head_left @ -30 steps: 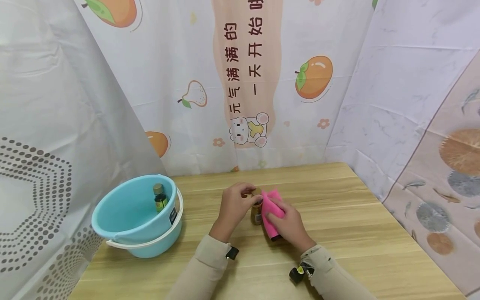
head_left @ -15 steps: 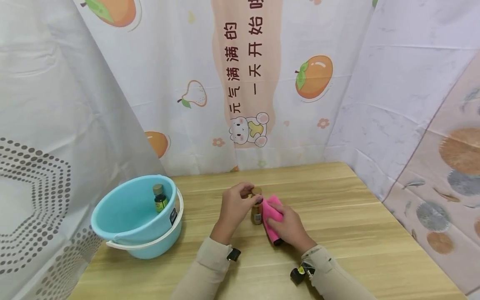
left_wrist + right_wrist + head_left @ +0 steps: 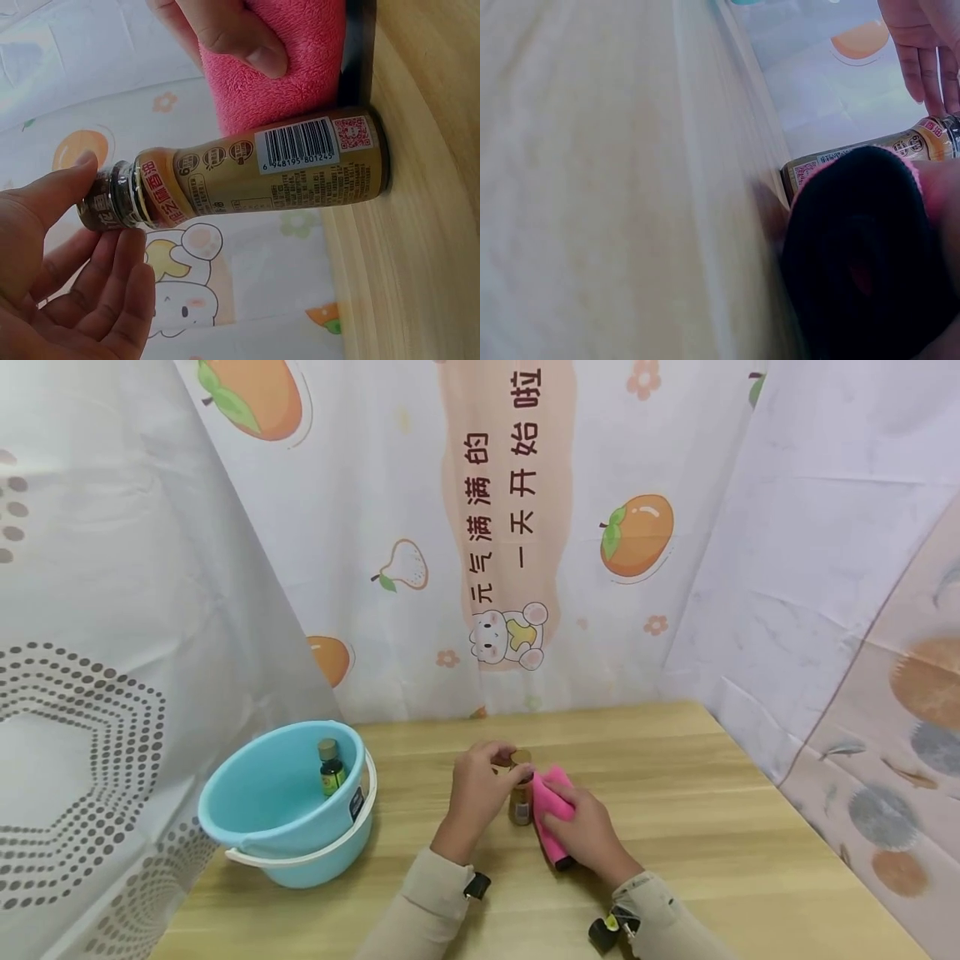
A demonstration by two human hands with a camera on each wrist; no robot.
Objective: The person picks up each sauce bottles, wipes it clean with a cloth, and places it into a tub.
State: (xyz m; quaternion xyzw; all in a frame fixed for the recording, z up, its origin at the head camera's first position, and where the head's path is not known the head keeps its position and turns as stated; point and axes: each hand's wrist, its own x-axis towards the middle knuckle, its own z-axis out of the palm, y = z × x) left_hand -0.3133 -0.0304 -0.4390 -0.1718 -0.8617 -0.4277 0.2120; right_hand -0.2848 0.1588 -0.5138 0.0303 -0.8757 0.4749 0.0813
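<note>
A slim brown-gold sesame oil bottle (image 3: 521, 808) stands upright on the wooden table. My left hand (image 3: 477, 789) pinches its brown cap (image 3: 101, 201) between thumb and fingers. The left wrist view shows the label, with barcode and red square code, turned toward that camera. My right hand (image 3: 588, 831) grips a folded pink cloth (image 3: 555, 822) with a dark underside, and the cloth lies along the right side of the bottle. From the right wrist, the cloth's dark end (image 3: 862, 262) covers much of the bottle.
Left of the hands stands a light blue bucket (image 3: 318, 864) with a white handle (image 3: 281, 862). Inside it is a small dark bottle (image 3: 332, 768) with a brown cap and green-yellow label. A printed curtain (image 3: 420, 635) hangs behind the table (image 3: 675, 793).
The right hand and cloth have slid slightly down the bottle's side from near the cap. The left hand stays on the cap. The head view has tilted up a little.
</note>
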